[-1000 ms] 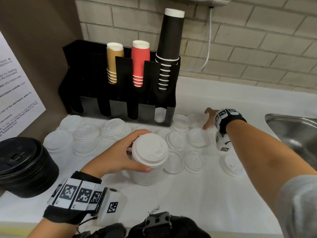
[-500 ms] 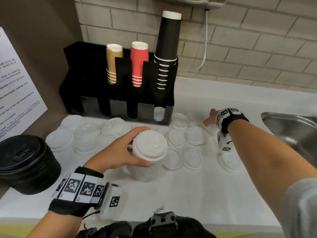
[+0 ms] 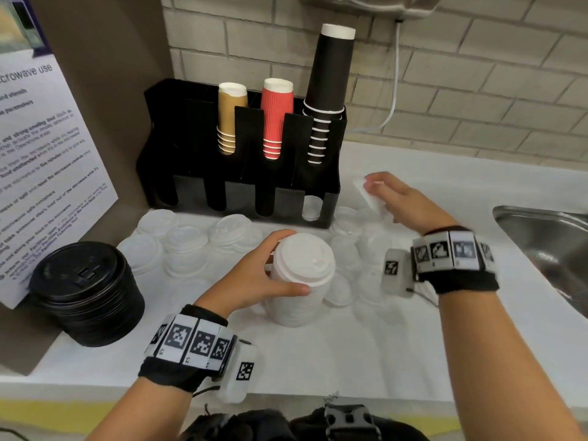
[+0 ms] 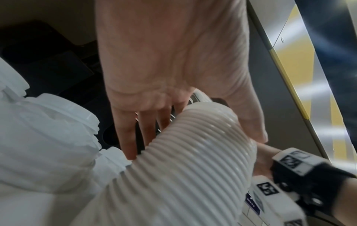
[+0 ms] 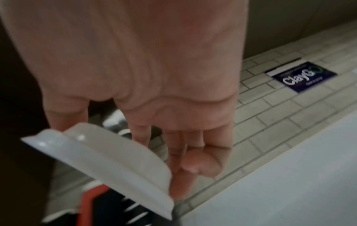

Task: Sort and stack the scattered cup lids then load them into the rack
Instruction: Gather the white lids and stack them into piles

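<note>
1. The left hand point(image 3: 254, 278) is curled round the upper part of a tall stack of white lids point(image 3: 300, 281), thumb in front and fingers behind. The stack stands upright at the centre of the frame on the white counter point(image 3: 334, 354), its long axis vertical and the top lid's dome facing up.
2. In the left wrist view the same stack point(image 4: 185, 160) shows as a ribbed column slanting from lower left to upper right, with the fingers point(image 4: 125, 137) wrapped behind it.
3. The right hand point(image 3: 397, 198) pinches a single white lid point(image 3: 366, 192) above the counter, right of centre, just beside the rack's right end. The lid is tilted steeply, nearly on edge.
4. In the right wrist view that lid point(image 5: 108, 160) slants from upper left down to lower right, its domed side toward the camera.
5. Loose white lids point(image 3: 184, 249) lie flat in front of the black rack point(image 3: 241, 192), which sits upper centre with cup stacks in its back slots.
6. A stack of black lids point(image 3: 86, 294) stands at the lower left.
</note>
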The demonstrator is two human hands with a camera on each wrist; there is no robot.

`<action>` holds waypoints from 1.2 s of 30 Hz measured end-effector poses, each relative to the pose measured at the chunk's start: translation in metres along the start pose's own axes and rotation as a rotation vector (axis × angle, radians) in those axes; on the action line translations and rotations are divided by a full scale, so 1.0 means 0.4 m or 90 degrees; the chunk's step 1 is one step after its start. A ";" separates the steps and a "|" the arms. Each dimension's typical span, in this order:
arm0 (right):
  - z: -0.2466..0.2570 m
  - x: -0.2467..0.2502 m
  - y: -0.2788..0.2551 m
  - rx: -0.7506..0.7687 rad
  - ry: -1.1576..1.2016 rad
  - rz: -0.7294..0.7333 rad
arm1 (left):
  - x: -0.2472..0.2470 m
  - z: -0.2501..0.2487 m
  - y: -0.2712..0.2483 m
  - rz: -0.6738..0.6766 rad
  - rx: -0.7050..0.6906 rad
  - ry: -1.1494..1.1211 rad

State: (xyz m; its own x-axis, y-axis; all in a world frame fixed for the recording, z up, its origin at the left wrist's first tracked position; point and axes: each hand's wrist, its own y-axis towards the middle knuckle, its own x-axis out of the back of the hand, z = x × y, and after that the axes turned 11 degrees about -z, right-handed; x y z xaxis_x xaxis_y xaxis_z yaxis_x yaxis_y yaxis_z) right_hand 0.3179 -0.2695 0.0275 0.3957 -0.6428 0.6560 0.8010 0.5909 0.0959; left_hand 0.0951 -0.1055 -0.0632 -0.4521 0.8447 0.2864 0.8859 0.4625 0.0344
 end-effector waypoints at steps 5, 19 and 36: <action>0.035 -0.123 -0.155 0.125 0.122 -0.021 | -0.001 0.007 -0.012 -0.018 -0.007 -0.010; 0.031 -0.210 -0.229 0.183 -0.003 -0.031 | -0.006 0.000 -0.021 -0.023 0.020 -0.006; -0.014 -0.161 -0.252 -0.083 0.017 0.094 | 0.034 -0.051 -0.015 -0.032 0.334 -0.041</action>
State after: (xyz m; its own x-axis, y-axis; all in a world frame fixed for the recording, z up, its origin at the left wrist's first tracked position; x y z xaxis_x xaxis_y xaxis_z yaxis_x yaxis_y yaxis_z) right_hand 0.2142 -0.2904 -0.0285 0.5233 -0.5678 0.6354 0.7843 0.6125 -0.0985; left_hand 0.0858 -0.1024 -0.0399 -0.5128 0.8250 0.2376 0.6995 0.5619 -0.4416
